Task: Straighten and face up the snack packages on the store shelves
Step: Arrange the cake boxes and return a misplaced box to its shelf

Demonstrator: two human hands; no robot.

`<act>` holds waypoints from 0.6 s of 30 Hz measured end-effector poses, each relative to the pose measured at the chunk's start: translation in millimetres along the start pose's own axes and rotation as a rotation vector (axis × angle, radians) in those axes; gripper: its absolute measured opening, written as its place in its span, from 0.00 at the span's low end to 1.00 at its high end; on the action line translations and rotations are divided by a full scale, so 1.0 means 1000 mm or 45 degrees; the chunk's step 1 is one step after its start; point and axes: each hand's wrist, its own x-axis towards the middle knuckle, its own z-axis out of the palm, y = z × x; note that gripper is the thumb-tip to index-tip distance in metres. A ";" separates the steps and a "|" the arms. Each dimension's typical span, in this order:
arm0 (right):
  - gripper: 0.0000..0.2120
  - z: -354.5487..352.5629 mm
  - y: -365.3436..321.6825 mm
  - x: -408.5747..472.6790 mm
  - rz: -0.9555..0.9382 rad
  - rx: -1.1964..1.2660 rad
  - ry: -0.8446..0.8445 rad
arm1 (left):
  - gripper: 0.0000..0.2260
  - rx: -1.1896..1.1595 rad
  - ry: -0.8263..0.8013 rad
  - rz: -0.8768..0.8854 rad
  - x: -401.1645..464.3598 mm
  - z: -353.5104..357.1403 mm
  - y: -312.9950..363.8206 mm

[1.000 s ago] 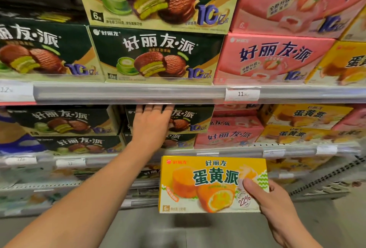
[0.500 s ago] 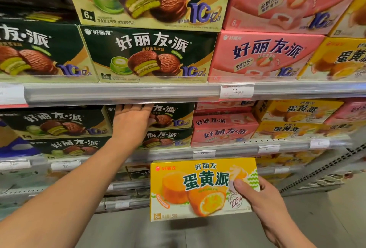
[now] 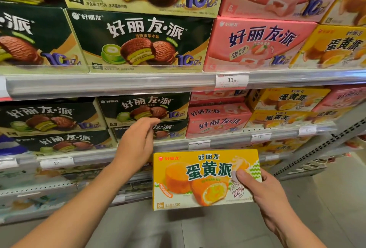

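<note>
Step in hand: facing up the middle shelf (image 3: 172, 145), with one stray box carried clear of it.
Left hand (image 3: 136, 142): fingers loosely extended, holding nothing, in front of the stacked green boxes (image 3: 146, 109); contact cannot be told.
Right hand (image 3: 263, 192): thumb and fingers pinch the yellow box (image 3: 200, 180) by its right end, upright, front outward, below the shelf.
Next move: likely carry it right to the yellow stack (image 3: 287, 101) and set it flush.

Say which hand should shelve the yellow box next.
Right hand: it already grips the yellow box, and the matching yellow stack sits on its side. The left hand hovers by the green boxes.
</note>
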 end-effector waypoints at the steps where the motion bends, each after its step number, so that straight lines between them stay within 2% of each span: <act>1: 0.25 -0.005 0.002 -0.001 -0.001 0.006 0.024 | 0.12 -0.155 -0.080 -0.182 -0.001 0.003 0.005; 3: 0.24 -0.018 0.004 -0.003 -0.003 0.027 0.083 | 0.08 -0.459 -0.284 -0.477 -0.001 0.014 0.019; 4: 0.24 -0.026 0.005 -0.004 -0.006 0.042 0.114 | 0.10 -0.587 -0.382 -0.565 0.000 0.021 0.028; 7: 0.24 -0.055 0.006 -0.008 -0.037 0.054 0.208 | 0.27 -0.929 -0.579 -0.701 -0.005 0.047 0.059; 9: 0.25 -0.079 0.005 -0.010 -0.066 0.064 0.279 | 0.33 -1.112 -0.671 -0.777 -0.009 0.069 0.080; 12: 0.25 -0.124 0.005 -0.013 -0.084 0.124 0.361 | 0.30 -1.072 -0.800 -0.727 -0.011 0.106 0.120; 15: 0.26 -0.182 0.004 -0.014 -0.069 0.225 0.402 | 0.26 -1.023 -0.822 -0.647 -0.006 0.152 0.172; 18: 0.25 -0.252 0.006 -0.016 -0.011 0.376 0.397 | 0.25 -1.063 -0.807 -0.665 0.001 0.201 0.229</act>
